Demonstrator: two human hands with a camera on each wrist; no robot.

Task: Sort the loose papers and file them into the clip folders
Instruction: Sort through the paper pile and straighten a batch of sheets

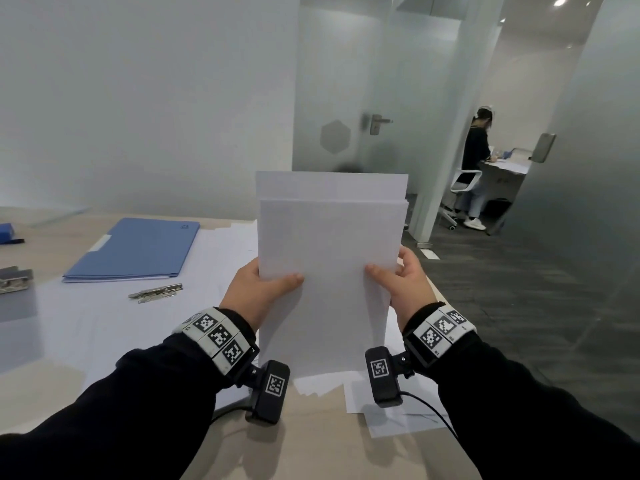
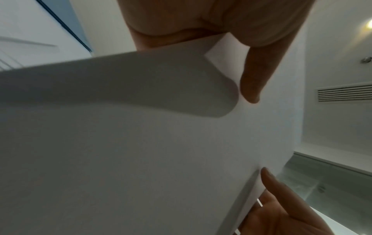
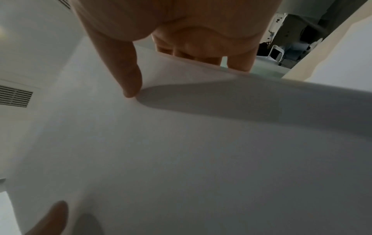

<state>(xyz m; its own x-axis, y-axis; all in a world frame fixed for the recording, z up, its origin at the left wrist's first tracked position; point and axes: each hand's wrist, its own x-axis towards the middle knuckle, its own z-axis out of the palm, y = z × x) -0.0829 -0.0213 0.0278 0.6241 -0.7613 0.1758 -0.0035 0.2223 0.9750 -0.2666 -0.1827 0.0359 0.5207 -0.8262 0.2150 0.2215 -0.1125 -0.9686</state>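
Note:
A stack of white papers (image 1: 330,258) stands upright above the table, its sheets unevenly aligned at the top. My left hand (image 1: 266,285) grips its left edge, thumb across the front. My right hand (image 1: 398,282) grips the right edge the same way. In the left wrist view the paper stack (image 2: 141,159) fills the picture with the left thumb (image 2: 253,79) pressed on it. The right wrist view shows the paper stack (image 3: 201,151) under the right thumb (image 3: 124,70). A closed blue clip folder (image 1: 138,249) lies flat on the table (image 1: 311,445) to the left.
More loose white sheets (image 1: 114,327) cover the table under and around the stack. A metal clip bar (image 1: 156,292) lies in front of the folder, a hole punch (image 1: 14,280) at the far left. A person (image 1: 476,161) stands at a desk beyond the glass partition.

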